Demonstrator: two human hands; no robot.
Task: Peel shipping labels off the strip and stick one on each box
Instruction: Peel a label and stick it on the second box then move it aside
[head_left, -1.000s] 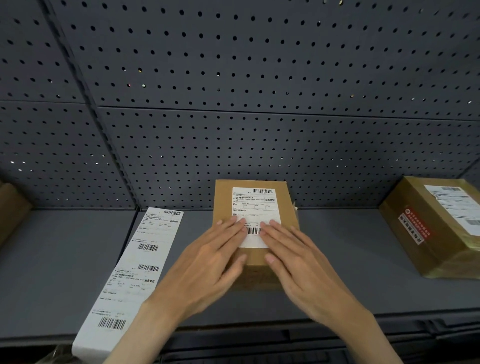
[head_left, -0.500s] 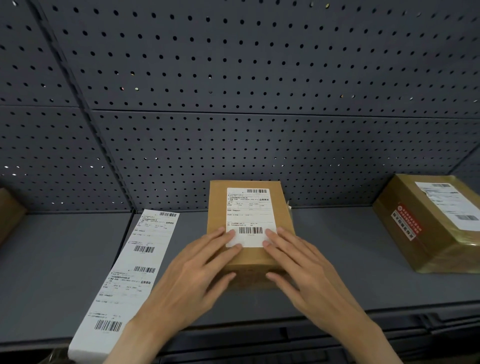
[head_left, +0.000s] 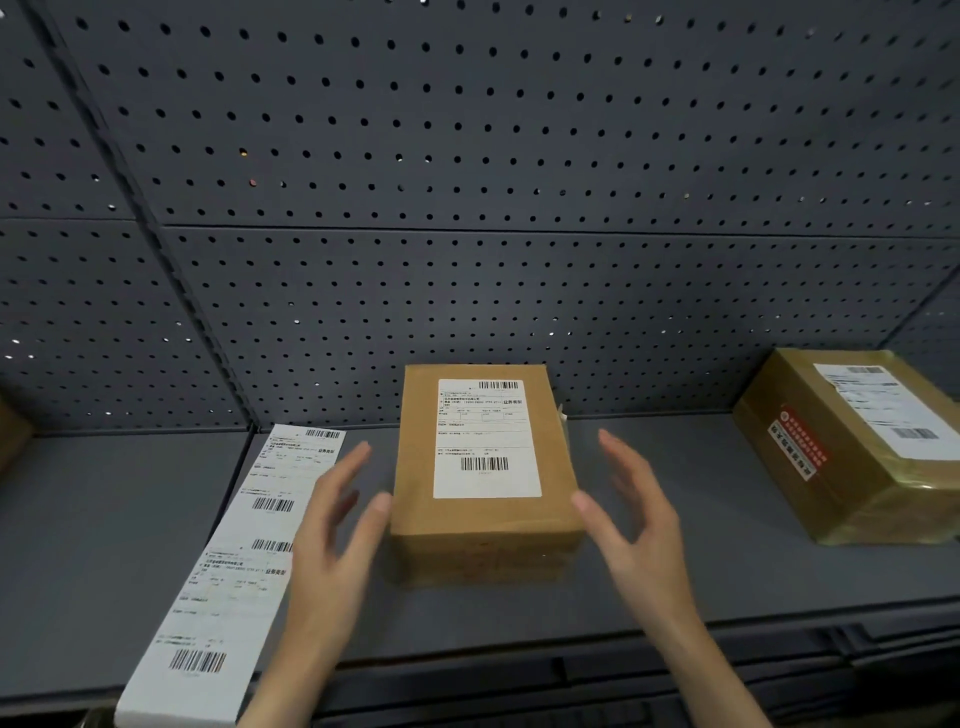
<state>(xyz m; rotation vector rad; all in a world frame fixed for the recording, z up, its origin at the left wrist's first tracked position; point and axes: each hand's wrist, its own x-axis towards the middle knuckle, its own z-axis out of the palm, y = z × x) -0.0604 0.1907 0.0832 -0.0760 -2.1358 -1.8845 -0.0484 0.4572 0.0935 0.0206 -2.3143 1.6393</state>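
A small brown cardboard box (head_left: 483, 525) stands in the middle of the grey shelf (head_left: 104, 545), with a white shipping label (head_left: 487, 441) stuck flat on its top. My left hand (head_left: 332, 525) is beside the box's left side, fingers straight and spread, thumb close to the box's near left corner. My right hand (head_left: 639, 519) is beside the right side in the same pose, holding nothing. A long white strip of labels (head_left: 234, 577) lies on the shelf to the left, its near end hanging over the front edge; my left hand covers part of it.
A larger taped box (head_left: 852, 447) with its own label and a red sticker sits at the right of the shelf. A brown box corner (head_left: 13, 431) shows at the far left. A dark pegboard wall (head_left: 467, 208) closes the back.
Both hands have lifted off the label on the box top and moved apart to the box's left and right sides. The label stays stuck flat.
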